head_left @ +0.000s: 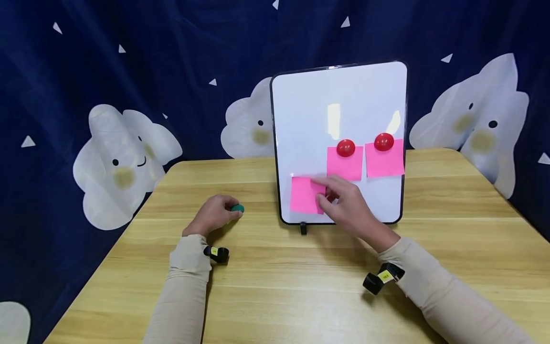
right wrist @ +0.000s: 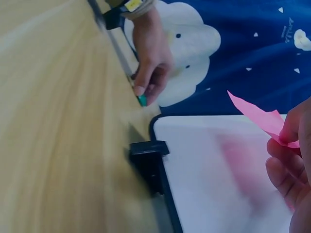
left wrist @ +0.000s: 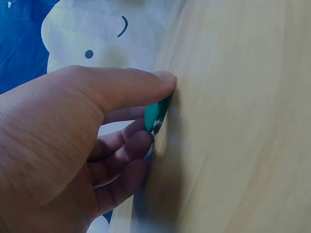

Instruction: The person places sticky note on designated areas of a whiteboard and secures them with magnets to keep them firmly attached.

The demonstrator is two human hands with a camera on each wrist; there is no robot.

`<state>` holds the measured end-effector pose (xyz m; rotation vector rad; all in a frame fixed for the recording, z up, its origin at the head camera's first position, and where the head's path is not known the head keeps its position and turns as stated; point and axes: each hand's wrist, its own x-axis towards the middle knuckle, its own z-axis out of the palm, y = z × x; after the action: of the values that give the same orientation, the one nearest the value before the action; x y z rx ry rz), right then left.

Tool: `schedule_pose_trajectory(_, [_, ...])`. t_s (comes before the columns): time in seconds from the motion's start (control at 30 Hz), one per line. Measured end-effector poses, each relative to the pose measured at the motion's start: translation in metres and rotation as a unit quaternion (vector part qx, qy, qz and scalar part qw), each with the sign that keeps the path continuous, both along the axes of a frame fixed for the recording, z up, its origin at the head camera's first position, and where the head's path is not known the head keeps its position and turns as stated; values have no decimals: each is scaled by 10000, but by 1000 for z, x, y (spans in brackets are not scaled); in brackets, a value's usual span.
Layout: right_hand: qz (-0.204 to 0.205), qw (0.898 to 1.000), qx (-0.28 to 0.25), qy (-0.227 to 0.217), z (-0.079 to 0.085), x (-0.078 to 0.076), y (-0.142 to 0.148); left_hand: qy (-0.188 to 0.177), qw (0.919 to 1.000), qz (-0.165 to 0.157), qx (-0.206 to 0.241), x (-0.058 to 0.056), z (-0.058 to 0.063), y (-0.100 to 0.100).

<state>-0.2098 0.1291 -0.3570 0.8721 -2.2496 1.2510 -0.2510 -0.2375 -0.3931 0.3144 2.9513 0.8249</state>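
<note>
My left hand (head_left: pixel 216 212) is low over the table, its thumb and fingers pinching a round green magnet (head_left: pixel 237 208). In the left wrist view the green magnet (left wrist: pixel 151 115) is tilted at the tabletop, partly hidden by the thumb. My right hand (head_left: pixel 343 200) pinches a pink sticky note (head_left: pixel 304 195) by its right side, in front of the lower left of the whiteboard (head_left: pixel 309 105). The right wrist view has this pink note (right wrist: pixel 257 116) sticking out from the fingers, with a pink reflection on the board behind it.
Two more pink notes (head_left: pixel 345 165) are on the board, each with a red round magnet (head_left: pixel 384 142) at its top. A black foot (head_left: pixel 303 228) supports the board on the wooden table (head_left: pixel 266 286). A dark blue curtain (head_left: pixel 206 38) with clouds hangs behind.
</note>
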Motion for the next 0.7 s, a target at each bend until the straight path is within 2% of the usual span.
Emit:
schedule_pose_trajectory(0.4, [-343,9981,107,494,15,-18,-6,2,9999,-96,105,0,0,2])
schedule_pose_trajectory(0.7, [-594,9920,267,1082,27,-29,-10,-12,10000,-76,57,0,-2,2])
